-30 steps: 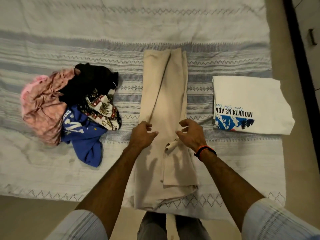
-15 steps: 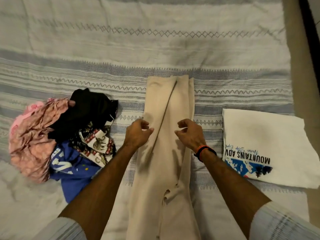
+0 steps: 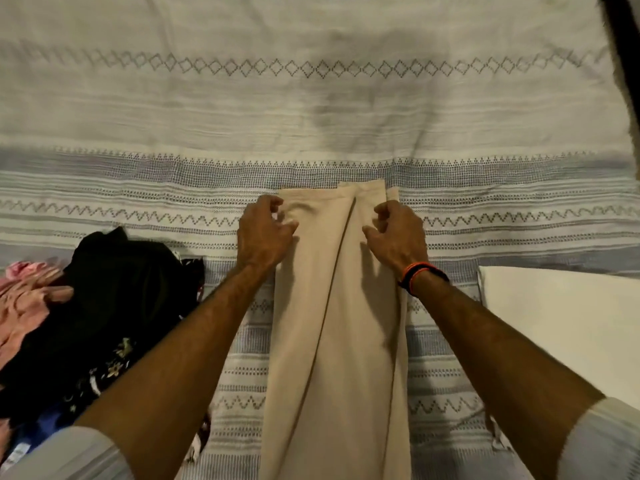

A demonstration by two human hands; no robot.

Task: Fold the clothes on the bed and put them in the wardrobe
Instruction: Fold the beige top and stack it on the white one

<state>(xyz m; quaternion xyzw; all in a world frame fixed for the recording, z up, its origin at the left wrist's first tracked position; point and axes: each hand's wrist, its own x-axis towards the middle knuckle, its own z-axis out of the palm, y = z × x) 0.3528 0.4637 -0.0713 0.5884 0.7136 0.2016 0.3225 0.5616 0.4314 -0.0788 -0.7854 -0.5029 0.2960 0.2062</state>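
Beige trousers (image 3: 336, 323) lie folded lengthwise down the middle of the bed, their far end flat on the bedspread. My left hand (image 3: 265, 233) is over the left edge near that far end, fingers curved and thumb apart from them. My right hand (image 3: 396, 233), with an orange and black band at the wrist, is over the right edge in the same pose. The cloth under both hands lies flat and unbunched. A folded white T-shirt (image 3: 568, 317) lies to the right. A heap of unfolded clothes (image 3: 86, 313), black, pink, patterned and blue, lies to the left.
The striped grey and white bedspread (image 3: 311, 98) stretches bare beyond the trousers. A dark strip (image 3: 623, 36) runs past the bed's right edge at the top right corner.
Both hands have travelled along the trousers from the middle to the far end, and my head has leaned in with them. The T-shirt's print and the near bed edge have dropped out of view.
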